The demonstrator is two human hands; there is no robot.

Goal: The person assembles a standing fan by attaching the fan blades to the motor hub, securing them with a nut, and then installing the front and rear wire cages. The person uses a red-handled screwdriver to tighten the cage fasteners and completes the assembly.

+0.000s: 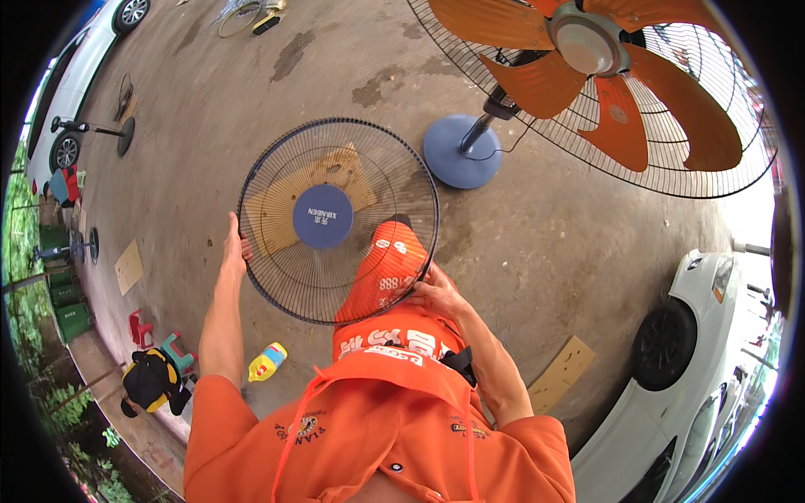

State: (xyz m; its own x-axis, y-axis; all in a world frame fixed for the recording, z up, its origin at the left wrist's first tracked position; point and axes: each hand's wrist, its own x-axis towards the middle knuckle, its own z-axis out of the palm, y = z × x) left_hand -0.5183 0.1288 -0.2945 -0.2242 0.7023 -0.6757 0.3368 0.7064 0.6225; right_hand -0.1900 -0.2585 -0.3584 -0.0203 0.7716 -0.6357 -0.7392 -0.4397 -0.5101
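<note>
A round wire fan guard [339, 271] with a blue centre badge is held out in front of my orange apron. My left hand [236, 246] grips its rim at the left side, fingers curled round the edge. On the lower right of the rim, my right hand [435, 290] is closed on the guard. Up at the right stands a large pedestal fan with orange blades [541, 85]; the blades are uncovered at the front and a rear wire guard [666, 182] sits behind them. Its blue round base [443, 151] rests on the concrete floor.
Flattened cardboard [358, 160] lies beneath the guard, with another cardboard piece [561, 374] at the lower right. A yellow bottle [268, 362] is on the floor at the left. White cars [710, 327] stand at both sides. A person in a black and yellow cap [149, 379] is at the lower left.
</note>
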